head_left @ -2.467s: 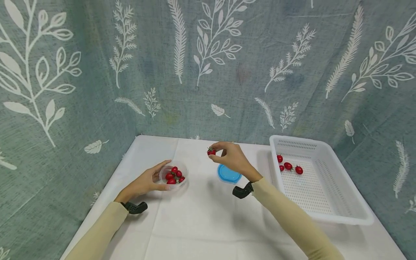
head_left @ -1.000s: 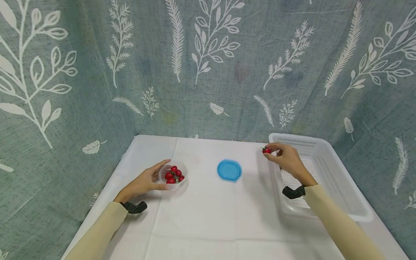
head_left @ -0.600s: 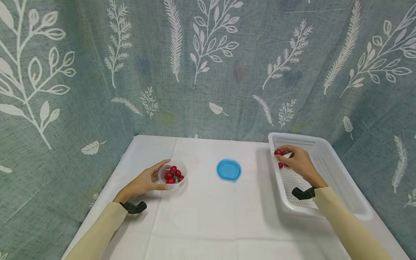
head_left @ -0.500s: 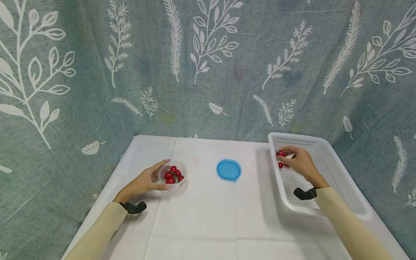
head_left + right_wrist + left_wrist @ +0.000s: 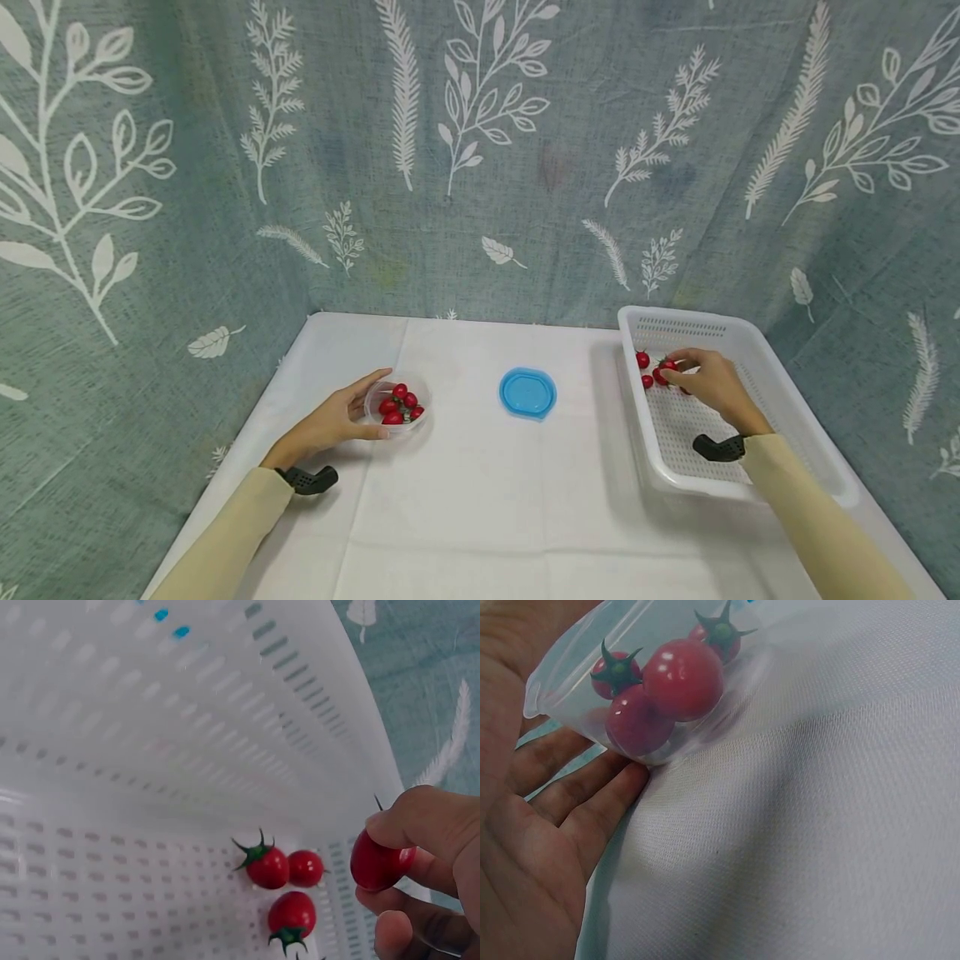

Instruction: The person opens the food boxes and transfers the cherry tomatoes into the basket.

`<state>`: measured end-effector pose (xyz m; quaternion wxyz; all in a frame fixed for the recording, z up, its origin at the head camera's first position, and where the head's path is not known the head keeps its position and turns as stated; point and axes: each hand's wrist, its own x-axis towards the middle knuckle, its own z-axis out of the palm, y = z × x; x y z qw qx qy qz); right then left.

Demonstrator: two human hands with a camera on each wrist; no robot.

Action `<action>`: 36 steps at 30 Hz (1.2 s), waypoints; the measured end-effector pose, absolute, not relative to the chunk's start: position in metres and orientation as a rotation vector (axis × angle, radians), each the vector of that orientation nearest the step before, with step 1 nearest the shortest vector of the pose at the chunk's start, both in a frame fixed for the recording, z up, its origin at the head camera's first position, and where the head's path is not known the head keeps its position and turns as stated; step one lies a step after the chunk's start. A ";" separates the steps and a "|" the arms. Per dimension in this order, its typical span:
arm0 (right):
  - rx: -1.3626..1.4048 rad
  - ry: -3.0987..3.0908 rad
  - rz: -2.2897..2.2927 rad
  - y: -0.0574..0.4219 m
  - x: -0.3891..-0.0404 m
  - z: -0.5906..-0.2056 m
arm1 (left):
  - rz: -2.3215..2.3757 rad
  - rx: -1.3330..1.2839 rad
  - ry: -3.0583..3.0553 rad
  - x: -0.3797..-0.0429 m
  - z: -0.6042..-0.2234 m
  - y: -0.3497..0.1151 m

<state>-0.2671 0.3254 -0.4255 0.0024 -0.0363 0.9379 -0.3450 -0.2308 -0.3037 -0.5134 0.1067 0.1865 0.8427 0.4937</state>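
My left hand [image 5: 333, 421] holds a small clear plastic tub [image 5: 422, 385] between thumb and fingers at the table's left side. Several red cherry tomatoes [image 5: 684, 679] with green stems lie inside the tub. Over at the right, my right hand [image 5: 711, 383] is inside the white perforated basket [image 5: 780, 417]. Its thumb and fingers pinch one cherry tomato [image 5: 371, 864], just above the basket floor. Close by, more cherry tomatoes [image 5: 291, 915] lie in the basket's far left part; the hand partly covers some of them in the head view.
A round blue lid [image 5: 528, 392] lies flat on the white tablecloth [image 5: 480, 492], between tub and basket. The basket's raised rim [image 5: 643, 429] runs beside the right hand. A grey-green leaf-patterned curtain [image 5: 480, 250] hangs behind and at both sides.
My right hand has carried the pinched tomato rightward from above the blue lid, over the basket's left rim and down inside. The left hand and tub have stayed in place.
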 end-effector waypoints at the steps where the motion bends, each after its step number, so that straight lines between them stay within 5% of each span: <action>1: -0.126 2.954 -1.062 0.328 -0.267 -0.427 | 1.450 0.559 2.482 -0.231 -0.513 -0.304; 36: -0.033 2.941 -0.724 0.345 -0.265 -0.435 | 1.463 0.541 2.470 -0.229 -0.512 -0.304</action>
